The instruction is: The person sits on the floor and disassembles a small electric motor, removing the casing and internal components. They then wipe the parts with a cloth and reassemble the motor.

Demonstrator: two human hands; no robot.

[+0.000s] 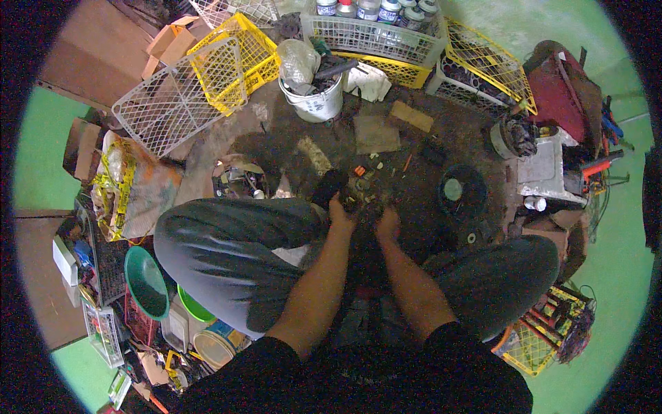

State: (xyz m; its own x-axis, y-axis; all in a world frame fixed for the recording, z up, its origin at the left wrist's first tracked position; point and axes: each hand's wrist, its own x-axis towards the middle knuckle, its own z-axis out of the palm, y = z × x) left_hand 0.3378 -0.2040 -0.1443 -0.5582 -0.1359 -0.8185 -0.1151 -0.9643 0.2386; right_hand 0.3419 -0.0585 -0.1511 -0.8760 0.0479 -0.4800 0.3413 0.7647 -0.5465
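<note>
Two bare hands were in my remote view, close together over the dark, littered floor (420, 186) between bent knees. The left hand (341, 214) was partly curled, its fingers right at a small dark piece (351, 201); from where I sat, the dimness kept me from telling whether it had a firm grip. The right hand (388, 224) lay just beside it, fingers bent inward — I could not tell how far closed, or whether it had hold of anything.

Just beyond the fingertips I saw an orange piece (359, 170) among small pale bits, with a thin orange stick (407, 163) a little to the right. Farther off lay a flat square board (376, 134) and a tan block (412, 116). To the right of the hands sat a dark round basin (480, 207) with a pale round thing (453, 190) inside.

Past all this stood a white bucket (314, 107) — filled, a clear plastic bag (298, 61) on top — and behind it a grey crate (376, 38) carrying a row of containers (367, 10).
</note>
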